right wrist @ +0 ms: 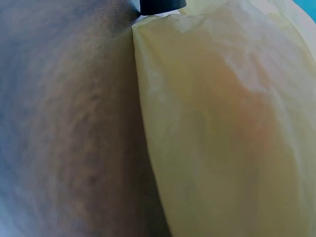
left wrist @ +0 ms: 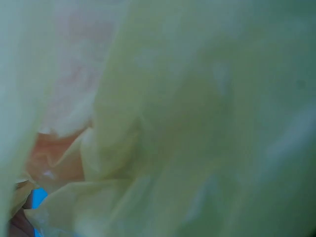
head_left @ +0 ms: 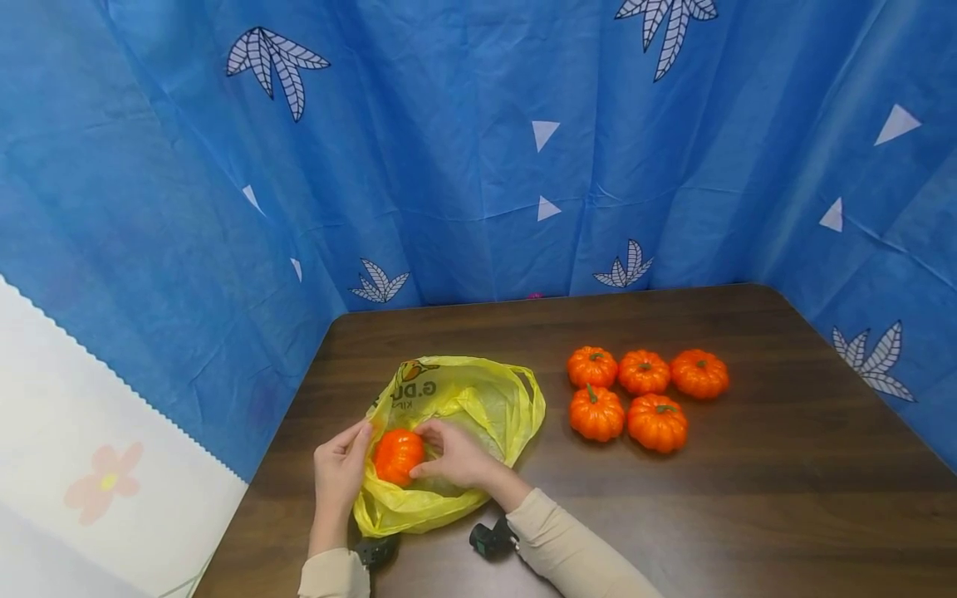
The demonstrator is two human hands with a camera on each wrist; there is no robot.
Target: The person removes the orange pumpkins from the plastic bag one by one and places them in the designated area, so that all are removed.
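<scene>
A yellow plastic bag (head_left: 419,519) lies with its mouth open on the table, dark print on its far inner side. My left hand (head_left: 340,469) pinches the bag's left rim between thumb and fingers. Inside the bag's mouth, my right hand (head_left: 456,457) holds a small orange pumpkin (head_left: 396,456) from its right side, thumb nearer me and fingers beyond. Yellow film of the bag (left wrist: 163,148) fills most of the left wrist view. The right wrist view shows the bag's outer side (right wrist: 212,123) with an orange tint behind it; the right hand is hidden there.
Several more orange pumpkins (head_left: 656,423) stand grouped on the brown wooden table (head_left: 748,482), right of the bag. A blue curtain (head_left: 478,166) hangs behind the table and along its sides. Black wrist cameras (head_left: 489,540) sit below the hands.
</scene>
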